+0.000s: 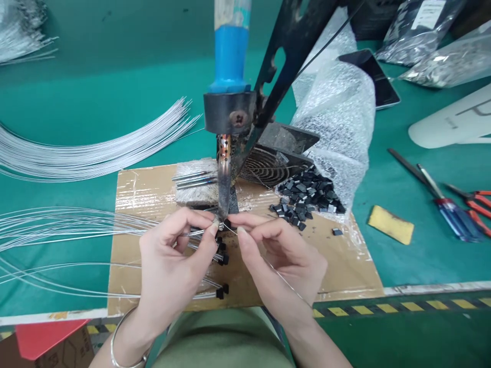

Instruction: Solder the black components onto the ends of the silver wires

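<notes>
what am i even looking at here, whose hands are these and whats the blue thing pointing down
These are one person's bare hands, seen by a camera worn on their head. The blue-handled tool looks like a soldering iron, fixed in a black clamp. Near its tip, the left hand pinches a tiny piece too small to identify; the right hand holds a thin wire. On the green table are a cardboard sheet, black pieces and pale wires.

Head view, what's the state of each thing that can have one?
Soldering iron: clamped, tip down
Left hand: fingers pinched together near the tip
Right hand: pinching thin wire
Black pieces: loose, heaped
Upper wire bundle: lying curved, ends uneven
Yellow sponge: lying flat
Screwdriver: lying flat
</notes>
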### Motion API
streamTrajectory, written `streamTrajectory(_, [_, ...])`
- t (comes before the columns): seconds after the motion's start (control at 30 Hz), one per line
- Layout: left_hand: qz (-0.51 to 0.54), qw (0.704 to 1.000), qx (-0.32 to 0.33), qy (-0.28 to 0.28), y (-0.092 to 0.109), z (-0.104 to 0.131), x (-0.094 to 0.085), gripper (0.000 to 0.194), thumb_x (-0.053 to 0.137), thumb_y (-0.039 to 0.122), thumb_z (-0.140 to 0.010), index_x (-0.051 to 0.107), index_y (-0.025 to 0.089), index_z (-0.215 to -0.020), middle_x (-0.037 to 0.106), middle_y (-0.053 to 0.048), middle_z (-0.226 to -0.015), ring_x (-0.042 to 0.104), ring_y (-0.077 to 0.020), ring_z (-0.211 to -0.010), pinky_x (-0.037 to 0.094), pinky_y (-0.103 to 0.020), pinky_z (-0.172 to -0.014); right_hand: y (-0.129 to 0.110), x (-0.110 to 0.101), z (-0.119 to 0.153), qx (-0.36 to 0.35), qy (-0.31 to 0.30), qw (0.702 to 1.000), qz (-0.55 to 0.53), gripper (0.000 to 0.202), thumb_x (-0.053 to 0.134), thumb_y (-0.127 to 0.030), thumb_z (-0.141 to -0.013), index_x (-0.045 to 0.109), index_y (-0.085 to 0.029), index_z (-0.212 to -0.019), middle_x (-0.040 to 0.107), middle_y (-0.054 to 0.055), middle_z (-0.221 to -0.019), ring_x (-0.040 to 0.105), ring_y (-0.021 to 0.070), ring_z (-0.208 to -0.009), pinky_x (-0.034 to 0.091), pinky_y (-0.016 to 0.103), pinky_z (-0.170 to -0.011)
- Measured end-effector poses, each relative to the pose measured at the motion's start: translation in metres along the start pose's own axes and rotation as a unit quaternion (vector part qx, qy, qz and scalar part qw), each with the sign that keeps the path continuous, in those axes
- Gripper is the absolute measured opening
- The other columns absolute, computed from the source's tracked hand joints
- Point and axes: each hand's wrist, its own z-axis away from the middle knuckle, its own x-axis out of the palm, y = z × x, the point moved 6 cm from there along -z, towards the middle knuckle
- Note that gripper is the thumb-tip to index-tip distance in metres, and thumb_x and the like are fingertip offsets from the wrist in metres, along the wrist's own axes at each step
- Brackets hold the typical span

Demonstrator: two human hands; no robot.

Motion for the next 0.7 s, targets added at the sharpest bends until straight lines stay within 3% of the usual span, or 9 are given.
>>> streamTrajectory(0.37, [0.041, 0.999, -0.024, -0.022, -0.0023, -0.007, 0.0027, 0.017, 0.075, 0.006, -0.081, 0.073, 0.021, -0.075, 0.079, 0.005, -0.081, 0.071, -0.0062, -0.075, 0.051, -0.01, -0.066, 0.0019, 0.0, 0.0002, 0.004, 0.0, 1.0, -0.004, 0.02, 0.07, -0.01, -0.096, 0.063, -0.024, -0.082, 0.084, 0.003, -0.113, 0.08, 0.0167, -0.104, 0.062, 0.03, -0.097])
streamTrajectory(0.7, [0.048, 0.998, -0.029, -0.025, -0.0044, -0.008, 0.0039, 0.014, 0.076, 0.008, -0.081, 0.073, 0.02, -0.075, 0.079, 0.002, -0.08, 0.071, -0.0099, -0.073, 0.053, -0.015, -0.064, 0.0027, -0.0002, -0.001, 0.013, -0.003, 1.0, 0.001, 0.019, 0.07, -0.014, -0.096, 0.063, -0.023, -0.082, 0.084, 0.006, -0.113, 0.081, 0.0206, -0.104, 0.063, 0.037, -0.097])
